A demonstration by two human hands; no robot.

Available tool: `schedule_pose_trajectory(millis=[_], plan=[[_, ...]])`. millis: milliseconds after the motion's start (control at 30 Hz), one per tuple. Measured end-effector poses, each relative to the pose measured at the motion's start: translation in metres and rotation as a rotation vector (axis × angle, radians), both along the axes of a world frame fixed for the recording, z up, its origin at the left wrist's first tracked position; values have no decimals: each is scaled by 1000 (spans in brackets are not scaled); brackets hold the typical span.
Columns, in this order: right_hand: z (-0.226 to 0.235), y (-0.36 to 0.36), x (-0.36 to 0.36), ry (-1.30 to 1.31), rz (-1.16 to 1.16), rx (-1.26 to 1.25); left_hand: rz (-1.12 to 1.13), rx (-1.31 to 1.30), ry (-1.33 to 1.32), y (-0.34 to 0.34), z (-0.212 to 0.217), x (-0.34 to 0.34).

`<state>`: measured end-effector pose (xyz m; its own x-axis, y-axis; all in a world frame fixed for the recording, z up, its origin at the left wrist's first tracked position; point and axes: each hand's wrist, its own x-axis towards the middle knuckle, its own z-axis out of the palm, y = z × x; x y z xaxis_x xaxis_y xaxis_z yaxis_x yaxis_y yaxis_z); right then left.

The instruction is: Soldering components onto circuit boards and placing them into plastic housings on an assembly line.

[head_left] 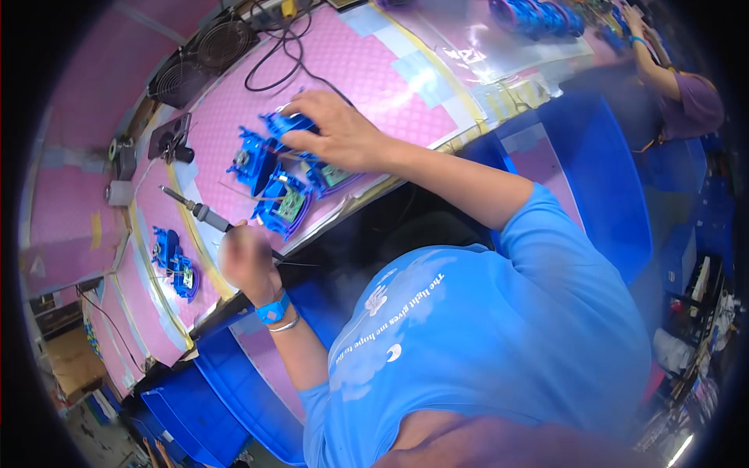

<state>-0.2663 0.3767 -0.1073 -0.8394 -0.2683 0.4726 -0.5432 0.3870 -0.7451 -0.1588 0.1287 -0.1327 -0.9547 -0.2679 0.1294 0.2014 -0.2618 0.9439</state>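
My left hand (248, 257) is closed round the grip of a soldering iron (209, 216), its tip pointing up and to the left over the bench; the fingers are partly blurred. My right hand (335, 129) grips a blue plastic housing (287, 125) between thumb and fingers. Just below it are other blue housings: one with a round metal part (251, 160), one with a green circuit board (289, 204) and thin wires, and one partly under my right hand (331, 175). Further left on the bench lie two more blue housing parts (183, 273).
The bench has a pink quilted cover (359, 62) with yellow tape edges. Fans (222, 43), a black cable (292, 51) and a solder spool (118, 193) line the back. Blue bins (601, 179) stand beneath the near edge. A co-worker's arm (647, 62) reaches in at far right.
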Motion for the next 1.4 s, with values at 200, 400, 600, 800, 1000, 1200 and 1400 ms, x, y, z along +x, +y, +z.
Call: schedule_pose_trajectory(millis=[200, 400, 600, 800, 1000, 1200, 1400], plan=[[17, 65, -61, 613, -752, 255, 28, 17, 24, -1, -3, 5], [22, 175, -106, 36, -971, 399, -35, 12, 41, -2, -4, 1], [14, 207, -122, 38, -1069, 664, -5, -32, 36, 0, -4, 3], [16, 208, -79, 276, -1012, 510, -16, -16, 27, 2, 0, 4], [12, 163, -14, 165, -94, 110, 13, -40, 6, 4, 2, 5], [14, 133, 4, 99, 150, 246, -7, -38, 35, 4, 3, 6], [12, 127, 7, 146, -54, 26, -8, -94, 3, 4, 2, 3]])
